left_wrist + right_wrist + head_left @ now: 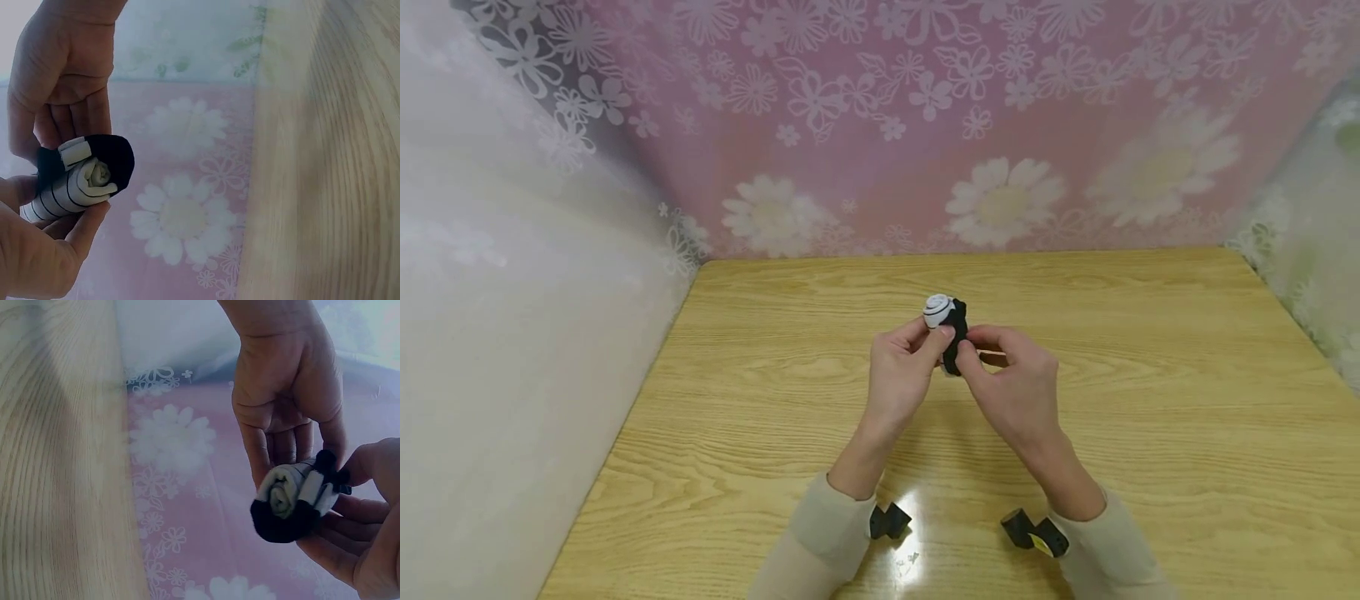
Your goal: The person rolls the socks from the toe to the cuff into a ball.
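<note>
A rolled sock [945,321], white with thin black stripes and a black outer part, is held above the middle of the wooden table [1150,375]. My left hand [901,371] pinches its left side, thumb and fingers curled round the striped roll [84,178]. From the right, my right hand [1015,387] grips the black part [294,503]. In the left wrist view my left hand [37,256] is at the bottom left and the right hand [59,81] above it. In the right wrist view my right hand [365,537] is at the lower right, the left hand [281,387] above.
A pink flowered curtain [925,125] hangs behind the table. A white sheer cloth [512,333] borders its left side and a pale flowered one [1315,250] its right. Black camera mounts [889,521] [1033,533] sit at my wrists.
</note>
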### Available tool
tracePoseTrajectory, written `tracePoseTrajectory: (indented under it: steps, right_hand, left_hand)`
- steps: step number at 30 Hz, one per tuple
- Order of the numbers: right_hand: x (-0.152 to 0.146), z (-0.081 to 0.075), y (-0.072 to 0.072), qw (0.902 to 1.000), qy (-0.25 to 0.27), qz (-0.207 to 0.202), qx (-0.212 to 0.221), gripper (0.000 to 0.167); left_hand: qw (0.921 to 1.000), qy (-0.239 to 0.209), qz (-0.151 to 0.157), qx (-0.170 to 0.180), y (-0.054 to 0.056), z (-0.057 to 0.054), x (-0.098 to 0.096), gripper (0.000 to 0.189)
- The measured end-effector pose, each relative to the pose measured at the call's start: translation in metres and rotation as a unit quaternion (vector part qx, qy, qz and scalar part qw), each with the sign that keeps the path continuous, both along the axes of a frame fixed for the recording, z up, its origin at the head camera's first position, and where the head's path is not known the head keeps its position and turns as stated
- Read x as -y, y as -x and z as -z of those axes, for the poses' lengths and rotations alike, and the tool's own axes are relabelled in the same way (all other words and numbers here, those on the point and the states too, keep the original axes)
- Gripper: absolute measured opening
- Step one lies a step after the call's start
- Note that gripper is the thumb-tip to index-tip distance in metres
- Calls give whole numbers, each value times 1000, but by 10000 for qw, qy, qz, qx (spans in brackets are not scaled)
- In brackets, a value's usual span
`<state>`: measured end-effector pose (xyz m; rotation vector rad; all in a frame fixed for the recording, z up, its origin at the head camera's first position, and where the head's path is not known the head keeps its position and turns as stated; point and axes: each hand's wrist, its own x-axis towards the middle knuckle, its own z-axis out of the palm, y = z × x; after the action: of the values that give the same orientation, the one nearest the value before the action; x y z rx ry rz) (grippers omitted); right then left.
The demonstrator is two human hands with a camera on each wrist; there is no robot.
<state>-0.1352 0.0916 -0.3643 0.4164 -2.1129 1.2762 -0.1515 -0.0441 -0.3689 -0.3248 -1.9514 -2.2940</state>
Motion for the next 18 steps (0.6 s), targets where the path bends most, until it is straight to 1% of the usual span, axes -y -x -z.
tracePoseTrajectory:
  steps: [2, 4, 7, 10, 12, 15, 18]
  right_hand:
    - [-1, 1, 1, 9999, -30, -8, 167, 7]
    - [-3, 1, 2, 9993, 20, -66, 368, 8]
    - [-3, 2, 3, 9979, 106, -139, 618, 7]
    - [-4, 3, 4, 9972, 59, -96, 736, 6]
    - [-4, 2, 5, 9970, 7, 2, 779, 6]
    - [-6, 2, 5, 9960, 100, 140, 872, 5]
    - [-7, 3, 5, 9962, 266, 70, 829, 9]
  left_hand:
    - [9990, 378, -118, -210, 0, 2, 0, 27]
    - [9969, 649, -204, -385, 1, 3, 0, 27]
    - [9941, 896, -241, -566, 1, 4, 0, 25]
    - [9920, 1043, -245, -672, 1, 4, 1, 22]
    - [9912, 1106, -242, -680, 1, 3, 0, 22]
    - [9919, 1125, -229, -547, 1, 3, 1, 24]
    - [9942, 1005, -169, -335, 2, 2, 2, 26]
